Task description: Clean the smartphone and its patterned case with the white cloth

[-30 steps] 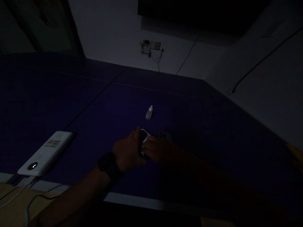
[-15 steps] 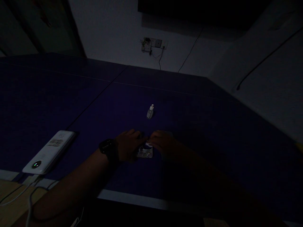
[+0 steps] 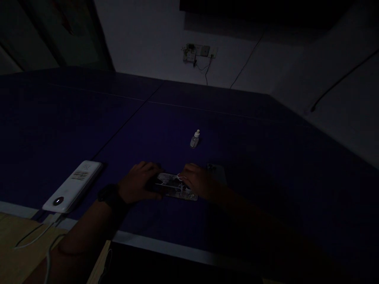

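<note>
In dim light, a flat rectangle with a grey-and-white pattern (image 3: 173,192), phone-sized, lies on the blue-purple table between my hands. My left hand (image 3: 139,183), with a dark watch at the wrist, grips its left end, thumb at the near edge and fingers at the far edge. Over its right part, my right hand (image 3: 199,181) has its fingers closed on a small white piece (image 3: 180,177), perhaps tissue, touching the patterned surface. Partly behind my right hand lies a pale phone (image 3: 218,172) with dark camera lenses. Beyond them stands a small dropper bottle (image 3: 194,140) with a white top.
A white power bank (image 3: 74,185) with plugged-in cables (image 3: 38,236) lies at the left near the table's edge. The table (image 3: 142,130) reaches to a wall with sockets (image 3: 199,50) and hanging wires. A dark screen-like panel (image 3: 260,14) hangs above.
My left hand has moved left, away from the right hand, uncovering more of the patterned rectangle. More of the pale phone shows. The whole view has shifted slightly.
</note>
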Motion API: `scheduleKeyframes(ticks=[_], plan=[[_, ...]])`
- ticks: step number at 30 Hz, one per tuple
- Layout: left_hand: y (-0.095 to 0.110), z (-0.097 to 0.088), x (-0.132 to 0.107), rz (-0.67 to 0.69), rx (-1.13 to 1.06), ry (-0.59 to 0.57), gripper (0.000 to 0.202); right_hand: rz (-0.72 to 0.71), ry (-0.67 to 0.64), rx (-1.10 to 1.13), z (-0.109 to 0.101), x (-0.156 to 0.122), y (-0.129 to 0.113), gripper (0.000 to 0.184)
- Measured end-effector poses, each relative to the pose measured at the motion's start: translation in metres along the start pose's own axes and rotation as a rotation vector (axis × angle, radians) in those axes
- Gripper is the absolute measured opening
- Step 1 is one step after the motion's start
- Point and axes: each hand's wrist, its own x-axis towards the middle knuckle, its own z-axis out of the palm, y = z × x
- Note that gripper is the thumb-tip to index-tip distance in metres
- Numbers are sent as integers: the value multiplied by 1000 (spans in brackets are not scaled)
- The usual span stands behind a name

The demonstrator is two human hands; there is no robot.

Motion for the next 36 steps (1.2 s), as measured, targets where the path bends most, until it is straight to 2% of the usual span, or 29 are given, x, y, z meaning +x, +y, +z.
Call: scheduleKeyframes(ticks=[5, 7, 12, 14, 17, 22, 24, 29, 36], plan=[[-9, 7, 2, 11, -40, 57, 82, -145, 9, 20, 6, -33, -16, 11], [-14, 11, 3, 31, -74, 62, 85, -168, -10, 33, 5, -36, -20, 10], [-19, 14, 3, 43, -126, 26, 88, 41, -78, -64, 0, -5, -3, 14], [-18, 14, 3, 45, -132, 32, 86, 58, -82, -93, 0, 7, 3, 18], [-16, 14, 2, 57, -141, 59, 83, 16, -58, -81, 3, 5, -1, 17], [-16, 15, 2, 64, -154, 57, 86, -155, -28, -10, 12, -23, -27, 10], [-16, 15, 2, 59, -152, 60, 86, -137, -23, -3, 12, -20, -27, 9], [-16, 16, 2, 59, -155, 73, 85, 18, -36, -56, 9, 9, -11, 16], [-15, 15, 3, 45, -163, 41, 86, -145, -11, 77, 17, -7, -39, 9]])
